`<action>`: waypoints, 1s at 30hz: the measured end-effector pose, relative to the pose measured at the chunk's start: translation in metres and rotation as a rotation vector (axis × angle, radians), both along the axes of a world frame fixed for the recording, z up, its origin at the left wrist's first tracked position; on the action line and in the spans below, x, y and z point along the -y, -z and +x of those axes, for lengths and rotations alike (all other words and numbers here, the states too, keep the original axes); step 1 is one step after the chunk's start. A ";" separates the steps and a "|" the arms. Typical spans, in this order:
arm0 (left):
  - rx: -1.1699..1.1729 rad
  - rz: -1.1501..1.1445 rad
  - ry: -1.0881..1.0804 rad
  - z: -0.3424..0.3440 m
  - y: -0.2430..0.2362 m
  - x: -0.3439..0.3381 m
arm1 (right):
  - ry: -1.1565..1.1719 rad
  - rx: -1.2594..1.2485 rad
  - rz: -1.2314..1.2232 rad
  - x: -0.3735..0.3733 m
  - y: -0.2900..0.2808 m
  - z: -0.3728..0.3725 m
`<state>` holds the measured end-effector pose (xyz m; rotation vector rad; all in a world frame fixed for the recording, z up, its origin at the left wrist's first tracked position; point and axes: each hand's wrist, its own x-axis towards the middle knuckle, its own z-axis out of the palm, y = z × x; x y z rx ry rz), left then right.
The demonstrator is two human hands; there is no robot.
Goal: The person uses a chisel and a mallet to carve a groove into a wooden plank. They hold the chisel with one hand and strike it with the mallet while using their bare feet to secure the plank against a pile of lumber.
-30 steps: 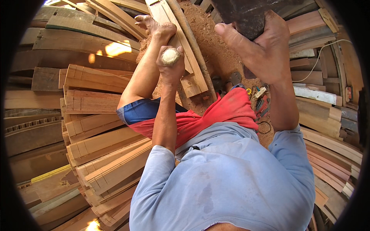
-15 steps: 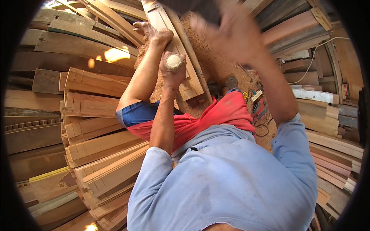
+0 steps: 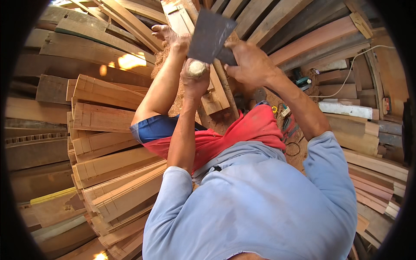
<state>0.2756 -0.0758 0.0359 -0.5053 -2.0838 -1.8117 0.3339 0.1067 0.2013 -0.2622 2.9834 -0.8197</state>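
Note:
My left hand (image 3: 194,84) is closed round an upright tool, probably a chisel, whose pale, round, worn handle end (image 3: 197,68) shows on top. Its lower part is hidden under my fist, above a wooden board (image 3: 216,103) on the ground. My right hand (image 3: 252,65) grips the short dark handle of a mallet (image 3: 211,37) with a flat-sided, dark rectangular head. In this view the head sits just beyond the handle end; whether they touch, I cannot tell. My bare left foot (image 3: 177,41) rests at the board's left side.
Stacked cut boards (image 3: 108,117) with pencil lines stand close on my left. More timber (image 3: 316,41) lines the right and far side. Sawdust and shavings (image 3: 240,82) cover the ground. A teal power tool (image 3: 303,81) and a pale cable (image 3: 357,54) are at the right.
My right hand has come down and slightly left, bringing the mallet head into full view beside the tool's handle end. My left hand has stayed nearly still.

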 end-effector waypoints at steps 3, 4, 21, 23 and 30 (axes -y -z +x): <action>0.065 -0.130 -0.024 0.006 0.001 0.008 | 0.056 -0.206 -0.196 0.004 -0.024 -0.003; 0.065 -0.129 -0.031 0.007 -0.001 0.009 | 0.099 -0.213 -0.259 0.007 -0.040 -0.004; 0.200 0.048 -0.057 0.008 0.000 0.022 | 0.054 -0.160 -0.309 0.000 -0.012 0.016; 0.229 0.097 -0.053 0.011 -0.006 0.015 | 0.067 -0.181 -0.320 -0.002 -0.029 0.016; 0.174 0.051 -0.039 0.013 -0.002 0.010 | 0.008 -0.404 -0.634 0.004 -0.043 0.013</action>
